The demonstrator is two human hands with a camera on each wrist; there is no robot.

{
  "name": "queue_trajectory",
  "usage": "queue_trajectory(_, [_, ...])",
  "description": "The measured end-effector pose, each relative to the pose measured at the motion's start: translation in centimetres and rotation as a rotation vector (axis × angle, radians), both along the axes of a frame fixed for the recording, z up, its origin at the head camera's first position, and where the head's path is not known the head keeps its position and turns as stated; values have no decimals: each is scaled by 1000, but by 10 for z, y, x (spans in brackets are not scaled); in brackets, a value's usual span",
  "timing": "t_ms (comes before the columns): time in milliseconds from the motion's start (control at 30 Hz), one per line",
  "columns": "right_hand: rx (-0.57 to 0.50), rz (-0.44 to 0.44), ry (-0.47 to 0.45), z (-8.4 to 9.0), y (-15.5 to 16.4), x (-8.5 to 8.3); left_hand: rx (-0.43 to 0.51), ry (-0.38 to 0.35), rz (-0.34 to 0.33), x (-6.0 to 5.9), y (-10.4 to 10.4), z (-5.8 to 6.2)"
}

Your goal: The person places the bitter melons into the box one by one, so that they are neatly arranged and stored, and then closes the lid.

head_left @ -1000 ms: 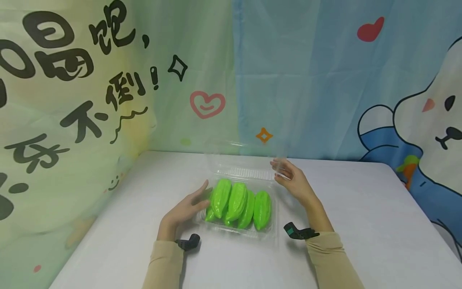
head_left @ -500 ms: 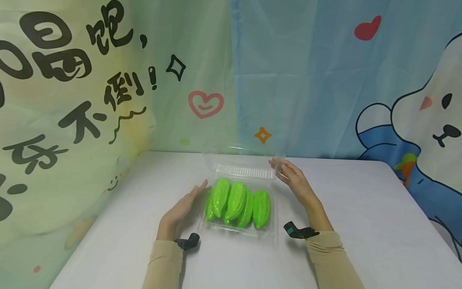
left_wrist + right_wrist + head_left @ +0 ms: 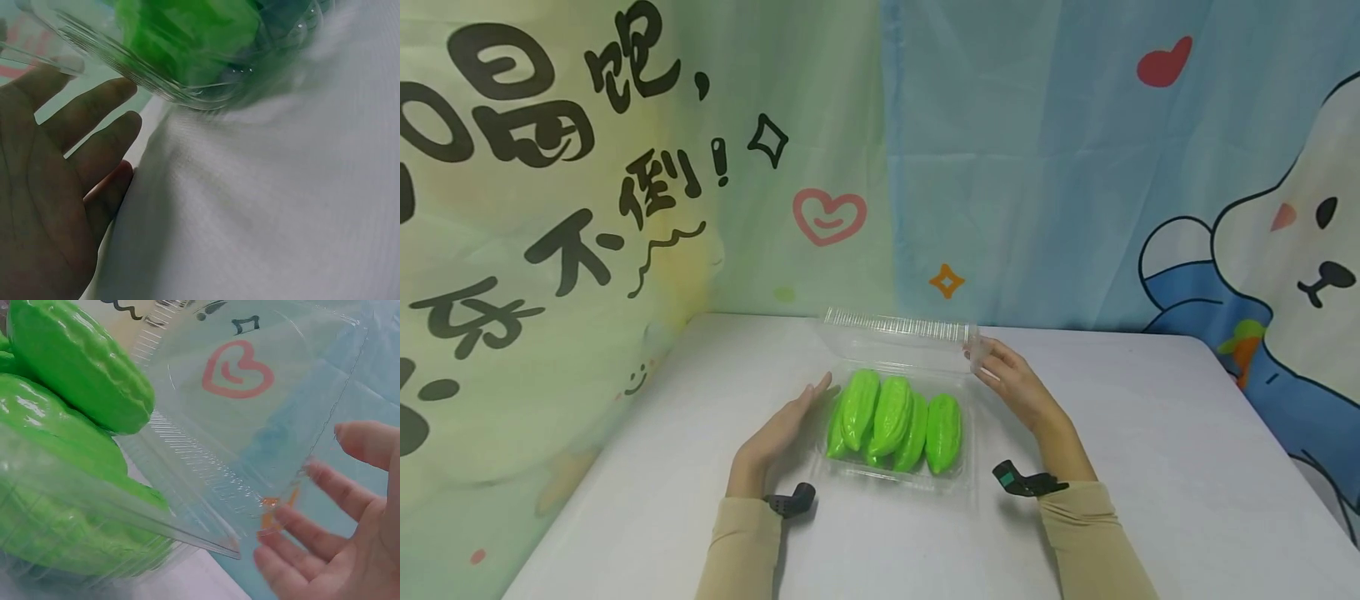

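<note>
Several glossy bright-green toy fruits, long and ridged lengthwise, lie piled in the base of a clear plastic clamshell box. Its hinged lid stands raised at the far side, with a ribbed band along it. At the lid's right edge is my right hand; the right wrist view shows its fingertips right at that edge, the thumb held apart. My left hand is beside the box's left side, fingers spread and extended. In the left wrist view its fingertips are close to the box's edge.
The box stands on a white-covered table. Behind it hangs a printed cloth backdrop with lettering, hearts and a white cartoon animal. A black wrist camera sits on each wrist.
The lid has tilted: its upper outline is lower, and the ribbed band now shows along the top. The right hand stays at its edge. My left fingers have drawn back from the box's left side.
</note>
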State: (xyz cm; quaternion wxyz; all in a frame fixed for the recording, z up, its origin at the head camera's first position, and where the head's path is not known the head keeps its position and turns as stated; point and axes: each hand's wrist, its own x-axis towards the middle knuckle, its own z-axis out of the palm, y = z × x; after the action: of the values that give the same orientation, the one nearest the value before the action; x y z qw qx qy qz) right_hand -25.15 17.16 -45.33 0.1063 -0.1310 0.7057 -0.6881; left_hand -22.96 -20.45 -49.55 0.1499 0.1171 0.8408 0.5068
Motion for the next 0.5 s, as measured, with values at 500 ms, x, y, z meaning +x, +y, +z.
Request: queue_trajectory(500, [261, 149, -205, 3, 18, 8, 88, -11, 58, 0, 5, 6])
